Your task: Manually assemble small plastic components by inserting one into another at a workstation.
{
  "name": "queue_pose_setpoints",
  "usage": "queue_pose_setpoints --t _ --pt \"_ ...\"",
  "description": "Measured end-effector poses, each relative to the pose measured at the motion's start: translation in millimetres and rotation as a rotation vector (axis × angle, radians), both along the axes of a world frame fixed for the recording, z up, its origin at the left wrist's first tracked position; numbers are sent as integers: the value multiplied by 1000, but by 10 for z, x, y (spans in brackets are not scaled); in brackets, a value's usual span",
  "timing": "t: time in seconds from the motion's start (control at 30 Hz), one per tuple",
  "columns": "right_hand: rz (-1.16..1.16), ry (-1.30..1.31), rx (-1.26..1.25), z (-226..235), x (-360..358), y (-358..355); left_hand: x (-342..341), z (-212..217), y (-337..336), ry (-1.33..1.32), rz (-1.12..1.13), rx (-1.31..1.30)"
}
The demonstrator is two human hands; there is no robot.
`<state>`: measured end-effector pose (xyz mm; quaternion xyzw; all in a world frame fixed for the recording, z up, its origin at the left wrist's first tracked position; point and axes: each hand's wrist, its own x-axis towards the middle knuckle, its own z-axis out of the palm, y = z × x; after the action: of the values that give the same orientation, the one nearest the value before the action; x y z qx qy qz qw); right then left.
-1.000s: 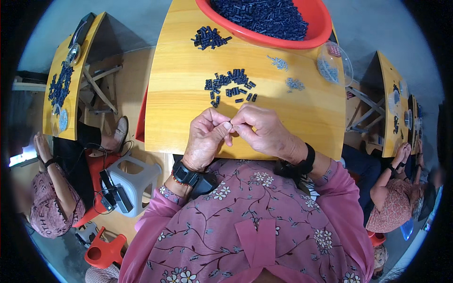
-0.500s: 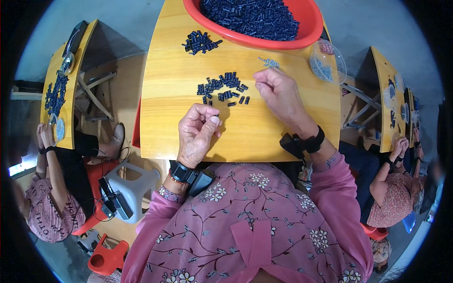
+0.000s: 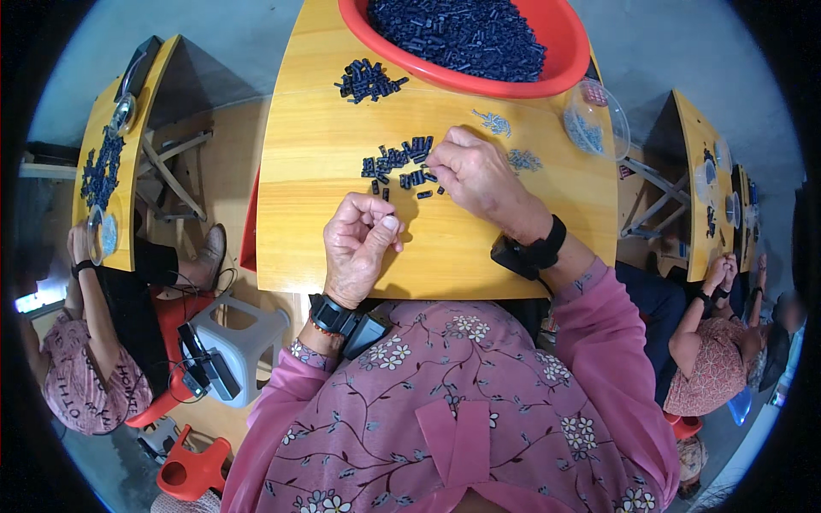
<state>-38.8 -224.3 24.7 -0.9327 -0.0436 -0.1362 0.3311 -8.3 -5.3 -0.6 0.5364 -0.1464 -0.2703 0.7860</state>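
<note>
My left hand (image 3: 357, 248) is just above the near part of the table, thumb and forefinger pinched together on a small black plastic piece, mostly covered by the fingertips. At the right edge of a loose pile of small black plastic pieces (image 3: 394, 159), my right hand (image 3: 487, 178) reaches down with its fingers closed. What lies between those fingertips, if anything, is hidden. Two little heaps of thin silver pins or screws lie past my right hand: one farther heap (image 3: 493, 123) and one nearer heap (image 3: 523, 160).
A big red basin (image 3: 479, 81) full of black pieces stands at the far edge. Another black heap (image 3: 369, 80) lies left of it. A clear tub (image 3: 613, 137) holding silver bits sits at the right edge. People work at side tables, left (image 3: 141, 103) and right (image 3: 697, 162).
My right hand has moved left to the edge of the black pile, uncovering the nearer silver heap. My left hand stays nearly in place, still pinched.
</note>
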Motion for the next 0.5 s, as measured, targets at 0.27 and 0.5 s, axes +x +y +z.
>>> queue_pose_setpoints --t 0.27,0.5 --pt "30 -29 -25 16 -40 26 13 -3 9 -23 -8 7" --pt "54 22 -189 54 -11 43 7 -11 7 -18 -6 24"
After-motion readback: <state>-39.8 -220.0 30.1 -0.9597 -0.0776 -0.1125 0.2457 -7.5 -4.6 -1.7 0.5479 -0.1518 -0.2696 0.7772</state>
